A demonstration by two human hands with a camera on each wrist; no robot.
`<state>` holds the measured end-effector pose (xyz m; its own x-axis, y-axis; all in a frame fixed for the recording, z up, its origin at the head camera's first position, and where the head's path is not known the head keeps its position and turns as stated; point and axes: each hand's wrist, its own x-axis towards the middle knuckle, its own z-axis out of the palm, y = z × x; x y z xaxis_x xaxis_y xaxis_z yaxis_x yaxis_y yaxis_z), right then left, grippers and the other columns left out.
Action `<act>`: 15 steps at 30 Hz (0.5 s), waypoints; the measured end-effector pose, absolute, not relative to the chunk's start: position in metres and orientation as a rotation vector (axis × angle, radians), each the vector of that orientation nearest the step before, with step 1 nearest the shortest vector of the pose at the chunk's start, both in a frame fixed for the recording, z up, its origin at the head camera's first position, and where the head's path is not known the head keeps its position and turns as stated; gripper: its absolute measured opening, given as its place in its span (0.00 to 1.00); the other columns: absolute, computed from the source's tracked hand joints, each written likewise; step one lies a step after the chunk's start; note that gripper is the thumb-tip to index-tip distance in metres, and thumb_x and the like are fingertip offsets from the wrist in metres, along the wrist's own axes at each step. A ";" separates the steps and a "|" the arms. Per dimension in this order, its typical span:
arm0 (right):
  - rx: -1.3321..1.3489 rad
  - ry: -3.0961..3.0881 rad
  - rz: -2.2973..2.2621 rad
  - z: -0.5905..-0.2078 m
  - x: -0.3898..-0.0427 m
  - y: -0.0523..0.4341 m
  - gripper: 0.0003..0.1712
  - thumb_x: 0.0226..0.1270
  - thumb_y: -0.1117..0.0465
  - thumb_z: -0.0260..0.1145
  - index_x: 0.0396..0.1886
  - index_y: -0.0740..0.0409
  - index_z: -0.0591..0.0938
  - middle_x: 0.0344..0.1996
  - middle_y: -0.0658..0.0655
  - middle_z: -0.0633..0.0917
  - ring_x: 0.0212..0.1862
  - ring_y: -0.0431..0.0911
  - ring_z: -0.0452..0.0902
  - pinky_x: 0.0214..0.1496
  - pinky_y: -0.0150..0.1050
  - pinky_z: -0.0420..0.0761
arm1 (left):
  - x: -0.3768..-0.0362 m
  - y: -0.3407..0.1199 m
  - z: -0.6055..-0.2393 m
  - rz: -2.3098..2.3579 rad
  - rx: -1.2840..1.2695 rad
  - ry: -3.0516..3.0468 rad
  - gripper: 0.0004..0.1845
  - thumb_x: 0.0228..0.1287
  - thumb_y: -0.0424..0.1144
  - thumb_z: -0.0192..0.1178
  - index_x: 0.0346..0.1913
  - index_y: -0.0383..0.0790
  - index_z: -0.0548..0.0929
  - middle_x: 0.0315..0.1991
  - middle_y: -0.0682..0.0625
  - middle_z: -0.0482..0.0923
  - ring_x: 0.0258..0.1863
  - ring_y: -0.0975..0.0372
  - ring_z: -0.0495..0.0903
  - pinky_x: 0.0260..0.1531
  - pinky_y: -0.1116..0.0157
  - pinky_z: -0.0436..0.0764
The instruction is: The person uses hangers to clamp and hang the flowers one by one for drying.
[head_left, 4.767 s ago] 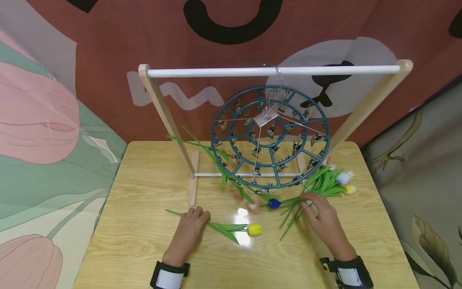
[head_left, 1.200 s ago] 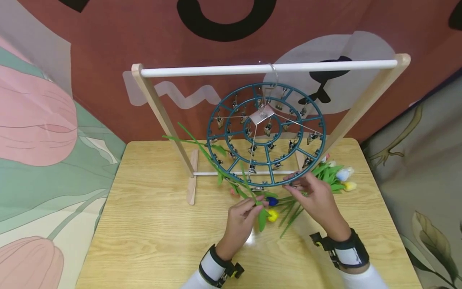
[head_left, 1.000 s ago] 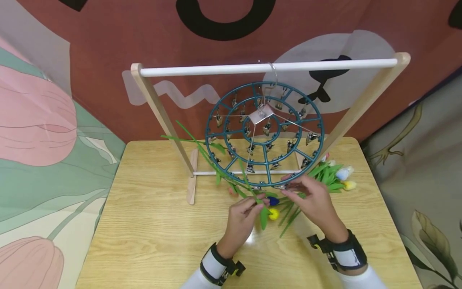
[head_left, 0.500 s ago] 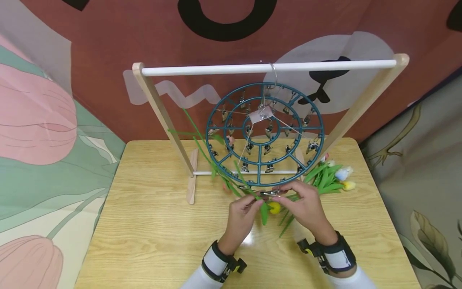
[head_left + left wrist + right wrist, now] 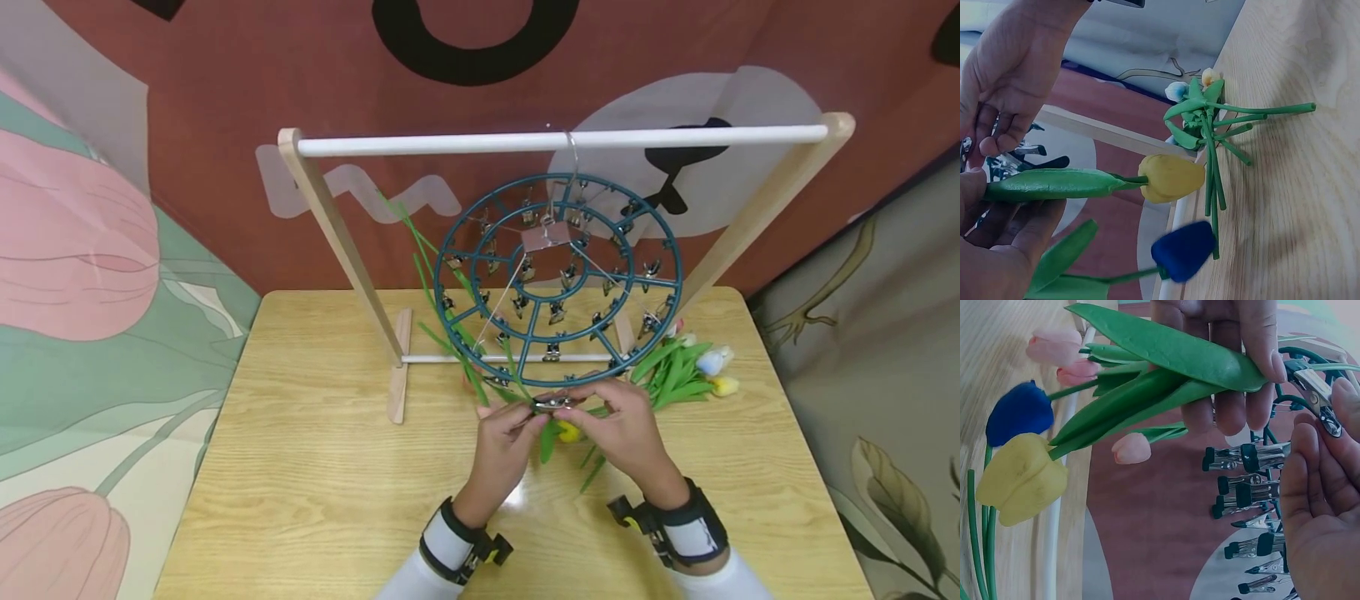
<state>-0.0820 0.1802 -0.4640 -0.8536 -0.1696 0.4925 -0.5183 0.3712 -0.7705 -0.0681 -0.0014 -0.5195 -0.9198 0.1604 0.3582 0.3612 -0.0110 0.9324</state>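
Note:
My left hand [image 5: 501, 450] pinches the stem and leaf of a yellow tulip [image 5: 1022, 478], whose head points right in the head view. Close beside it, the thumb and fingers of my right hand [image 5: 626, 429] pinch a metal clip [image 5: 1313, 390] at the near rim of the blue-green round clip hanger [image 5: 570, 381]. The clip's black-tipped end is at the tulip's stem by the left fingertips; whether it grips the stem I cannot tell. A blue tulip [image 5: 1185, 250] and pink tulips [image 5: 1131, 448] hang below the hanger, stems up.
The hanger hooks onto the white bar [image 5: 420, 146] of a wooden stand [image 5: 337, 242]. Several other clips [image 5: 1263, 456] dangle from its rings. A bunch of tulips [image 5: 682, 375] lies at the table's right. The wooden table [image 5: 315, 500] extends around the stand.
The left hand has taken the yellow tulip up from the table. The right hand left the tulip bunch, took hold of a clip and drew it leftward to the left hand; the hanger turned.

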 end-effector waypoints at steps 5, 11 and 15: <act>0.611 -2.321 1.437 -0.465 -0.082 0.180 0.20 0.41 0.77 0.83 0.35 0.58 0.89 0.32 0.56 0.92 0.37 0.41 0.87 0.41 0.25 0.82 | -0.067 -0.002 -0.517 -2.067 -0.526 -2.148 0.10 0.71 0.31 0.63 0.50 0.30 0.88 0.47 0.40 0.89 0.48 0.57 0.88 0.47 0.65 0.89; 0.610 -2.414 1.321 -0.468 -0.080 0.182 0.20 0.45 0.72 0.83 0.40 0.58 0.87 0.34 0.51 0.90 0.37 0.42 0.84 0.43 0.22 0.79 | -0.067 -0.003 -0.519 -1.989 -0.490 -2.200 0.08 0.70 0.33 0.65 0.46 0.33 0.89 0.41 0.43 0.90 0.39 0.64 0.87 0.40 0.69 0.87; 0.636 -2.453 1.270 -0.470 -0.078 0.186 0.21 0.48 0.71 0.81 0.44 0.61 0.86 0.36 0.51 0.89 0.38 0.43 0.84 0.45 0.24 0.81 | -0.067 -0.004 -0.521 -2.067 -0.509 -2.122 0.08 0.72 0.31 0.63 0.47 0.29 0.87 0.43 0.38 0.89 0.43 0.58 0.89 0.44 0.65 0.90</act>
<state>-0.0777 0.1856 -0.4702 -0.8548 -0.2435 0.4583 -0.5148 0.5095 -0.6895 -0.0672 -0.0042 -0.5206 -0.9337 0.1448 0.3276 0.3313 0.0015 0.9435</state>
